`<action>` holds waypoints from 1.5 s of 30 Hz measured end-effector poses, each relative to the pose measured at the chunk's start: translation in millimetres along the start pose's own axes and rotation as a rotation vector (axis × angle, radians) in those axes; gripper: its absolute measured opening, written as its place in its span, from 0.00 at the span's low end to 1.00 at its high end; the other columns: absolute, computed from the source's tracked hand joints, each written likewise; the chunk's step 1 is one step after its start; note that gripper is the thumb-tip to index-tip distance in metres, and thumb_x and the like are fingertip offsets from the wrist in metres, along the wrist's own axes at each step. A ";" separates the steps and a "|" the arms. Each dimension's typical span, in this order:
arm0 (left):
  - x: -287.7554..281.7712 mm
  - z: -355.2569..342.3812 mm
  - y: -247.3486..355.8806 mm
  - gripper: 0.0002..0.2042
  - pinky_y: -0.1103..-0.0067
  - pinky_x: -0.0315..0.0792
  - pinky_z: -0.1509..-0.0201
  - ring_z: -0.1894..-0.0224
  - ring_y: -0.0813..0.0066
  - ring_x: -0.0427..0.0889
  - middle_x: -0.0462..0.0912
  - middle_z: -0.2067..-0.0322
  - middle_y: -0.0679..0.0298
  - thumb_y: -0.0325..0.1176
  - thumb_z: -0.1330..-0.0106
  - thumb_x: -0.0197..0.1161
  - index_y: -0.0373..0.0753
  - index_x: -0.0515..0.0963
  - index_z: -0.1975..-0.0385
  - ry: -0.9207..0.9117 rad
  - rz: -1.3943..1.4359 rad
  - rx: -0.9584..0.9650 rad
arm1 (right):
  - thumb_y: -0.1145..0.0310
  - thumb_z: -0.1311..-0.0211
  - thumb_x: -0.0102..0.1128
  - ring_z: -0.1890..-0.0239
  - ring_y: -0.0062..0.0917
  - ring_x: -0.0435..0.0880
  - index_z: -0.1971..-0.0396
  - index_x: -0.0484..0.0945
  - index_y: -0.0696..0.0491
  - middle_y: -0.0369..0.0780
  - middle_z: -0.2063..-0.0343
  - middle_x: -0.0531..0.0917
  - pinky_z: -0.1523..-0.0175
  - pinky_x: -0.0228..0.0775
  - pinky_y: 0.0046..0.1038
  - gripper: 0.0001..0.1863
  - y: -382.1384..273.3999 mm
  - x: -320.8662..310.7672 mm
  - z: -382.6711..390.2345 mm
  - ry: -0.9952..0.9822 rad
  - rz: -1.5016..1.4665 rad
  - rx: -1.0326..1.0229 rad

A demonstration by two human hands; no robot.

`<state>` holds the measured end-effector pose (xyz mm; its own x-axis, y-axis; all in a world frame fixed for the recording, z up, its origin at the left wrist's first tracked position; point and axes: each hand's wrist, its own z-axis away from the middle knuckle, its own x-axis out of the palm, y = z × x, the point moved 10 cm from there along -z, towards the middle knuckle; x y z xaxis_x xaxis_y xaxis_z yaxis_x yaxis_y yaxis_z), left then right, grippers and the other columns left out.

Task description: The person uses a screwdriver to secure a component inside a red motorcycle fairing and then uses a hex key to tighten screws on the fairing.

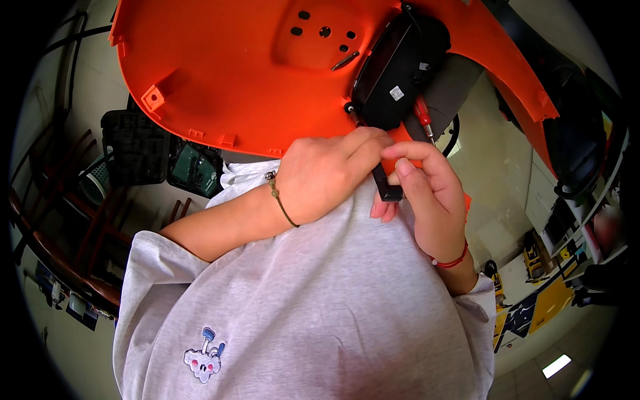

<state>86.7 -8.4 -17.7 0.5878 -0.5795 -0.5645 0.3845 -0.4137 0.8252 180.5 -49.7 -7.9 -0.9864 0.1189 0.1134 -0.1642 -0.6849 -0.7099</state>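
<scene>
My left hand reaches across in front of my shirt, its fingers closed around a black cable whose ends show on both sides of the hand. A block-shaped black end piece hangs below the fingers. My right hand is curled beside it, index fingertip and thumb pinching at the cable by the left fingertips. Just beyond the hands lies a dark, rounded display-like unit with a small white label. It rests on a large orange plastic shell.
A red-handled screwdriver lies right of the black unit. A small metal bit rests on the shell. At left is an open black tool case with a dark green tool. Yellow-and-black items stand at right.
</scene>
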 end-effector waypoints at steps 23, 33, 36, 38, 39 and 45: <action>-0.4 -1.7 6.4 0.19 0.82 0.75 0.78 0.67 0.75 0.85 0.84 0.54 0.67 0.24 0.48 0.67 0.40 0.78 0.53 -0.012 -0.037 0.025 | 0.64 0.53 0.73 0.78 0.24 0.73 0.68 0.81 0.53 0.35 0.81 0.74 0.74 0.60 0.25 0.14 -66.3 20.6 24.9 0.053 1.178 -0.906; 1.5 -1.8 2.5 0.18 0.79 0.76 0.77 0.69 0.72 0.85 0.84 0.55 0.66 0.24 0.48 0.66 0.40 0.78 0.55 -0.036 0.000 -0.008 | 0.68 0.36 0.60 0.75 0.20 0.76 0.54 0.78 0.55 0.36 0.75 0.79 0.71 0.66 0.20 0.12 -29.8 5.1 13.7 -0.063 0.459 -0.458; 5.4 1.0 2.0 0.19 0.79 0.75 0.78 0.68 0.72 0.85 0.83 0.53 0.67 0.24 0.48 0.66 0.41 0.77 0.54 -0.032 -0.030 0.002 | 0.69 0.45 0.66 0.78 0.23 0.72 0.56 0.81 0.53 0.33 0.78 0.76 0.72 0.63 0.22 0.15 -63.2 16.9 35.7 0.053 1.114 -0.874; 5.0 -0.1 2.6 0.20 0.80 0.75 0.78 0.68 0.72 0.85 0.83 0.52 0.68 0.25 0.48 0.66 0.41 0.77 0.52 -0.035 -0.038 -0.001 | 0.70 0.48 0.67 0.80 0.24 0.69 0.56 0.82 0.53 0.30 0.80 0.74 0.74 0.60 0.23 0.17 -65.5 25.1 40.4 0.057 1.263 -0.969; 1.8 -2.8 4.2 0.20 0.80 0.75 0.78 0.67 0.72 0.85 0.83 0.52 0.68 0.25 0.47 0.66 0.41 0.77 0.52 -0.042 -0.030 -0.012 | 0.70 0.49 0.67 0.81 0.24 0.67 0.56 0.82 0.52 0.29 0.81 0.73 0.75 0.59 0.23 0.17 -64.9 27.8 41.0 0.045 1.282 -0.979; 1.0 -3.3 3.0 0.21 0.81 0.74 0.79 0.68 0.73 0.85 0.83 0.51 0.69 0.25 0.47 0.66 0.41 0.76 0.50 -0.027 -0.015 -0.020 | 0.75 0.41 0.63 0.79 0.19 0.78 0.57 0.80 0.58 0.36 0.79 0.80 0.73 0.69 0.20 0.12 -24.1 2.2 13.0 -0.008 0.452 -0.330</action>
<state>90.7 -7.9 -15.7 0.5628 -0.5921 -0.5768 0.4077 -0.4081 0.8168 182.2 -42.3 18.6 -0.9585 -0.1408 -0.2478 0.2842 -0.4049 -0.8691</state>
